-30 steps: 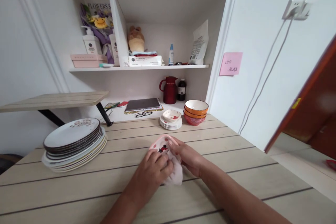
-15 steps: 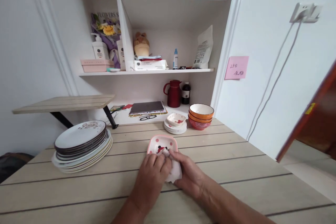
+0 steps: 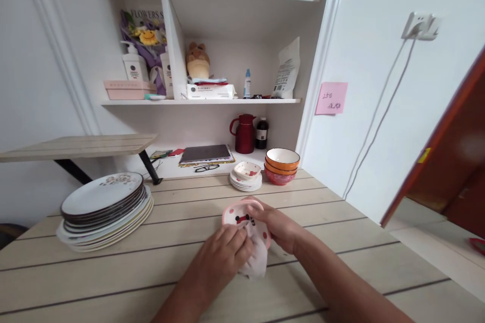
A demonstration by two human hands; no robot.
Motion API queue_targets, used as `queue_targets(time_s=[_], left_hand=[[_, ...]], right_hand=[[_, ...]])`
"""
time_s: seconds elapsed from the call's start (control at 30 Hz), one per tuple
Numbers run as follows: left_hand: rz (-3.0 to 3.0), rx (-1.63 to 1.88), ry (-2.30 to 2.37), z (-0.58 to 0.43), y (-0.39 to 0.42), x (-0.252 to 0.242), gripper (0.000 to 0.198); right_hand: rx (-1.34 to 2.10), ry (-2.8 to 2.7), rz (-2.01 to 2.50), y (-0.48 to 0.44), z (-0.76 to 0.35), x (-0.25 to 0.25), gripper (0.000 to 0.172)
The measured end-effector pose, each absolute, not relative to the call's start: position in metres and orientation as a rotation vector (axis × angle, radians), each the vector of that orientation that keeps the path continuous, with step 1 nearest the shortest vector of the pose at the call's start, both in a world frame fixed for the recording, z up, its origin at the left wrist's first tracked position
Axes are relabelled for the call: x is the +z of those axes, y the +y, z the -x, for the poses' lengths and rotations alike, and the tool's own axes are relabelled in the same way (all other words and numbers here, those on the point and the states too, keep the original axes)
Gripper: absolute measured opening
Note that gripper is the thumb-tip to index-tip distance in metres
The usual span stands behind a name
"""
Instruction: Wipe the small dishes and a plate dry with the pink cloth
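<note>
Left hand grips a thin, whitish cloth, pressed into one pink-rimmed, red-dotted white dish. Dish lies between both hands, just ahead of left fingers; right hand grips its right rim, thumb inside. Left, beyond: one stack of large round plates, count unclear. Farther: stacked small white plates bearing one small patterned white bowl; beside them, three nested glossy bowls, two orange above one red.

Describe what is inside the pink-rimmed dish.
Pink dots and a red-and-black print show inside the dish. The cloth, left hand and right hand cover parts of it; any print beneath them is hidden.
</note>
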State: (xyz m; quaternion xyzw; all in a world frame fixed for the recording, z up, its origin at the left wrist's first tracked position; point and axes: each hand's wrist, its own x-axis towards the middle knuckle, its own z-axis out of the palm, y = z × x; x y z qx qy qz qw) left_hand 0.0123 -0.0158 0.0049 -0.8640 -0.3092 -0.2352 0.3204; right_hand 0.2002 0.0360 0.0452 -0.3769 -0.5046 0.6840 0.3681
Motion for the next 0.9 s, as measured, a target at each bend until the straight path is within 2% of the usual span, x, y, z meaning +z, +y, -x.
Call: queue_targets(time_s=[0.1, 0.2, 0.37, 0.47, 0.53, 0.63, 0.73, 0.9], left_hand=[[2.23, -0.655, -0.756, -0.014, -0.013, 0.005, 0.015], [2.188, -0.742, -0.853, -0.011, -0.009, 0.002, 0.016], [2.386, -0.746, -0.985, -0.003, -0.012, -0.002, 0.049], [2.544, -0.631, -1.027, -0.001, -0.018, 0.004, 0.075], [2.599, -0.544, -1.04, -0.001, -0.02, 0.009, 0.082], [2.639, -0.494, -1.015, 0.002, -0.02, 0.015, 0.079], [2.638, -0.589, -0.974, 0.007, -0.021, 0.019, 0.068], [2.619, -0.648, -0.961, 0.008, -0.024, 0.019, 0.061]], right_hand=[[1.64, -1.506, 0.995, 0.035, -0.209, 0.051, 0.031], [1.643, -1.422, 1.001, 0.032, -0.202, 0.048, 0.032], [1.705, -1.037, 1.035, 0.029, -0.18, 0.037, 0.036], [1.636, -1.038, 1.066, 0.03, -0.177, 0.036, 0.031], [1.572, -1.098, 1.084, 0.032, -0.178, 0.035, 0.029], [1.533, -1.144, 1.106, 0.033, -0.179, 0.034, 0.029], [1.552, -1.142, 1.099, 0.032, -0.177, 0.035, 0.031], [1.521, -1.133, 1.112, 0.029, -0.176, 0.041, 0.03]])
